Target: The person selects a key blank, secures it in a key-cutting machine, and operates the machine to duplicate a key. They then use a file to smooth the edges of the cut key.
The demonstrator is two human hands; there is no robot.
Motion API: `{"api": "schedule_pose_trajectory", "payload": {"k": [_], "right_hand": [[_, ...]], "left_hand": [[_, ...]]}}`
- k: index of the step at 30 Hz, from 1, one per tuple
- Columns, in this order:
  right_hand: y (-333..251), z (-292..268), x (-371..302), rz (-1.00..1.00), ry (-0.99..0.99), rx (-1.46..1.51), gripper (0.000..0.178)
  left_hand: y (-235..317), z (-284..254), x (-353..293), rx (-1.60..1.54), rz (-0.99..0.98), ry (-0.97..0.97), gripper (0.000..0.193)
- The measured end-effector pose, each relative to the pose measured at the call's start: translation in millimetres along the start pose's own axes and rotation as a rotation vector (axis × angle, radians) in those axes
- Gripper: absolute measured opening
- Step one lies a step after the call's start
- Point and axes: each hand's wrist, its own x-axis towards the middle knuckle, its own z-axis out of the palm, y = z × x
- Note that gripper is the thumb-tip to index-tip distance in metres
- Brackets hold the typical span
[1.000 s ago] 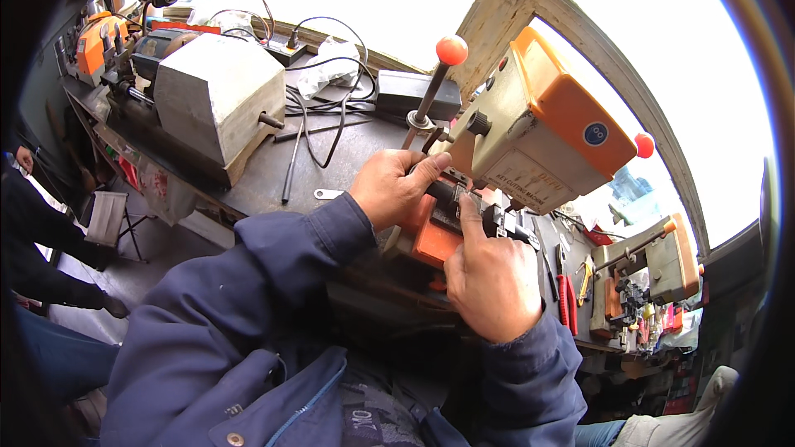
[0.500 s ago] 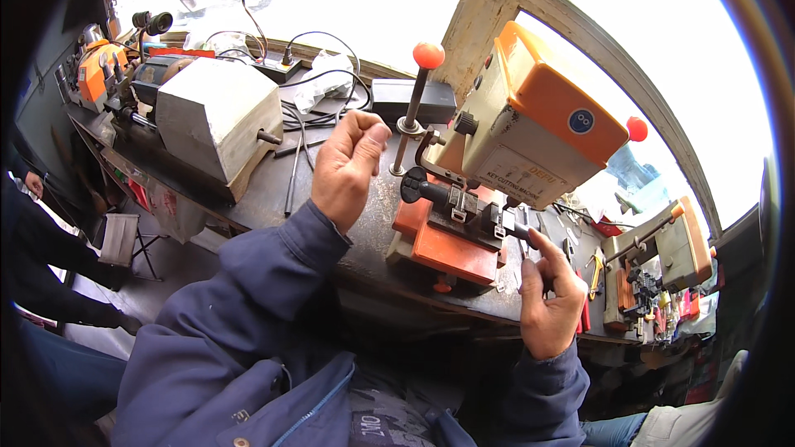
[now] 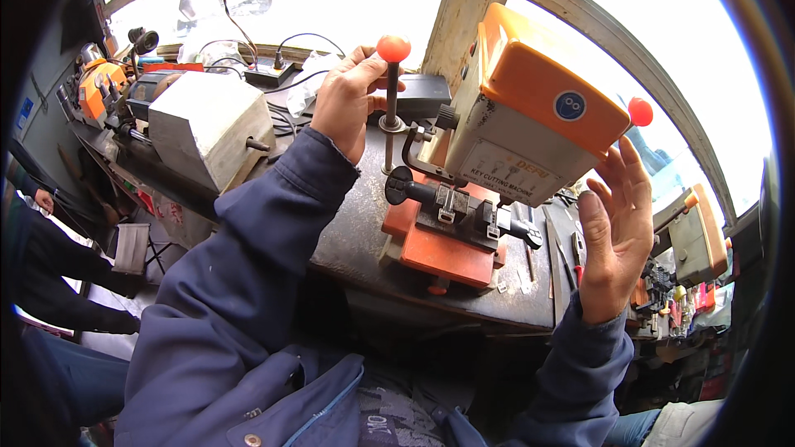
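Left hand at the machine's upright lever, right hand held open

The left fingers are bent around the lever's dark shaft, just under its red ball knob. The shaft runs in front of them, with the back of the hand on its left side. How firmly they press on it, I cannot tell.

On the other side of the orange-and-cream machine, the right hand is raised with its palm partly turned inward. Its thumb stands apart from the fingers, which are loosely spread and hold nothing. The fingertips point up toward a second red ball knob, just below it; whether they touch the machine's edge cannot be made out.

Between the two hands, and lower than both, sits an orange carriage at the machine's foot. It carries black clamps, with a round black knob at the left end. These parts are well apart from the right fingers and below the left ones.

The machine stands on a dark desk. Behind the lever lies a black box; farther left is a pale, boxy housing.
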Motion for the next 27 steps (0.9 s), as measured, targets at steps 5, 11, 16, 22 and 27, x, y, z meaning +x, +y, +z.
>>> {"api": "schedule_pose_trajectory", "payload": {"k": [5, 11, 16, 22, 27], "right_hand": [[-0.2, 6.6, 19.1, 0.008, -0.019, 0.186, 0.083], [6.2, 18.4, 28.2, 0.025, -0.069, 0.302, 0.089], [8.8, 18.8, 24.4, 0.061, -0.026, 0.356, 0.092], [7.4, 20.2, 25.6, 0.051, -0.019, 0.324, 0.090], [9.9, 19.1, 24.8, 0.015, -0.032, 0.232, 0.087]], "left_hand": [[-17.7, -4.7, 24.2, 0.032, -0.088, -0.168, 0.036], [-48.1, 3.3, 72.4, 0.032, -0.123, -0.460, 0.070], [-72.5, 21.1, 85.0, -0.007, -0.220, -0.623, 0.082], [-84.7, 27.1, 88.7, -0.038, -0.290, -0.634, 0.064], [-87.0, 29.3, 90.5, 0.016, -0.246, -0.551, 0.068]]}}
